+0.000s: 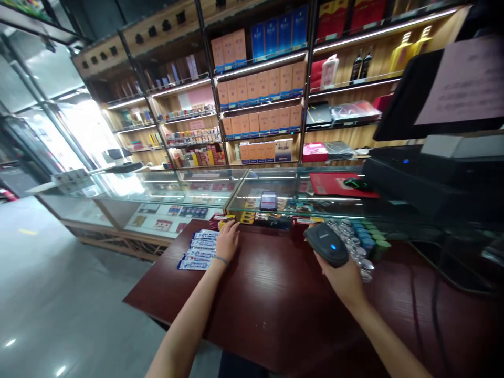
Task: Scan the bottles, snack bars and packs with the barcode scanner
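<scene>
My right hand (342, 275) is wrapped round a dark handheld barcode scanner (325, 244) with a small blue light on its top. The scanner hides most of the fingers. My left hand (228, 242) reaches to the far edge of the dark red wooden table (260, 310), its fingers stretched out by a pile of small red and yellow packets (219, 221). Whether the fingertips touch the packets is unclear. Left of that wrist lies a row of blue and white sachets (199, 251). Beside the scanner stand several clear-topped small containers (367, 270) and green and blue cylinders (380, 248).
Behind the table runs a glass display counter (189, 197), bearing a red mat (338, 185) with a mouse (355, 184). A small lit screen (269, 200) sits near its front. A monitor (444, 89) and black machine (441, 184) stand at right. Shelves of boxes (260, 84) line the wall.
</scene>
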A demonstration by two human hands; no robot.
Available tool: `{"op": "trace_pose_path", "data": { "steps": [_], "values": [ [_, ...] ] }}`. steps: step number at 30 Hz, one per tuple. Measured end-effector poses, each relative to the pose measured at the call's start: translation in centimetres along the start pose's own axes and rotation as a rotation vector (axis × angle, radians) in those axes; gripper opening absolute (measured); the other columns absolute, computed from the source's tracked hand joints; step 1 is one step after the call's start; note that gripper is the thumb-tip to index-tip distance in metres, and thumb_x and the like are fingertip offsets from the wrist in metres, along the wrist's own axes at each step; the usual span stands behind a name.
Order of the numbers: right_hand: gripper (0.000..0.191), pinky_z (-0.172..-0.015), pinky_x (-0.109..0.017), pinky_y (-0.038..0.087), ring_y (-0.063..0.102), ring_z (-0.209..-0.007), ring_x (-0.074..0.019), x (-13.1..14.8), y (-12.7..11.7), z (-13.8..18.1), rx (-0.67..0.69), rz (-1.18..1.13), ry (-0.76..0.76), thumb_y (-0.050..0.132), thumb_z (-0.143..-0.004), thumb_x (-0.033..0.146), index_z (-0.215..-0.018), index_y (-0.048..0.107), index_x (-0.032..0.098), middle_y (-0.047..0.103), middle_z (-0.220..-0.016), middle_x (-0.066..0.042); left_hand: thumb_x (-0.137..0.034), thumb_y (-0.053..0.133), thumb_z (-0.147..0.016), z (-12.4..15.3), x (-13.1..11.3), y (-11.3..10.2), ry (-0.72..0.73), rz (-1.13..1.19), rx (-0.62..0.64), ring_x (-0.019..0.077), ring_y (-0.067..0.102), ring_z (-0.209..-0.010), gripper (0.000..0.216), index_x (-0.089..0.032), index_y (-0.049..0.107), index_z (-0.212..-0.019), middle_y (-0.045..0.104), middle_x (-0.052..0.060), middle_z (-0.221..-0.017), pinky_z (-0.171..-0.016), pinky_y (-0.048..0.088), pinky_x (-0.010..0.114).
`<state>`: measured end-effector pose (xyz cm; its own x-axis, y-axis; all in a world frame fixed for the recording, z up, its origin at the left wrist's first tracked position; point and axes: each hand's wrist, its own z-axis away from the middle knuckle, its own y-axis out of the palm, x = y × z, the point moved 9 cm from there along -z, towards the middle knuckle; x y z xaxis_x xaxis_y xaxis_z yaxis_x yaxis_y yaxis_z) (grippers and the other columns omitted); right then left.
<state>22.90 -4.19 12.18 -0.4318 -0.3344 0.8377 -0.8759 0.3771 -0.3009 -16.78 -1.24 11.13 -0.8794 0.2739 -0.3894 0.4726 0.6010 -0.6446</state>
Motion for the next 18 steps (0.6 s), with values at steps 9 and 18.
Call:
{"op": "trace_pose_path", "data": {
  "steps": [9,18],
  "values": [
    [0.047,-0.068,-0.034,0.053,0.078,-0.089,-0.0313,-0.6,4.6,2.9,0.223,0.144,0.033,0.070,-0.076,0.053,-0.114,0.064,0.027,0.080,-0.093,-0.007,-0.010,0.053,-0.092,0.0,7.0,-2.2,-0.071,-0.148,0.027,0.0306,0.053,-0.137,0.048,-0.022,0.066,-0.136,0.061,0.015,-0.141,-0.120,0.043,0.050],
    [0.044,-0.068,-0.033,0.052,0.078,-0.091,-0.0319,0.3,4.5,3.3,0.190,0.175,0.039,0.064,-0.079,0.055,-0.114,0.062,0.029,0.079,-0.086,-0.006,-0.001,0.055,-0.084,-2.3,7.6,0.6,-0.076,-0.235,0.210,0.0310,0.052,-0.139,0.057,-0.022,0.066,-0.135,0.062,0.015,-0.142,-0.120,0.038,0.051]
  ]
}}
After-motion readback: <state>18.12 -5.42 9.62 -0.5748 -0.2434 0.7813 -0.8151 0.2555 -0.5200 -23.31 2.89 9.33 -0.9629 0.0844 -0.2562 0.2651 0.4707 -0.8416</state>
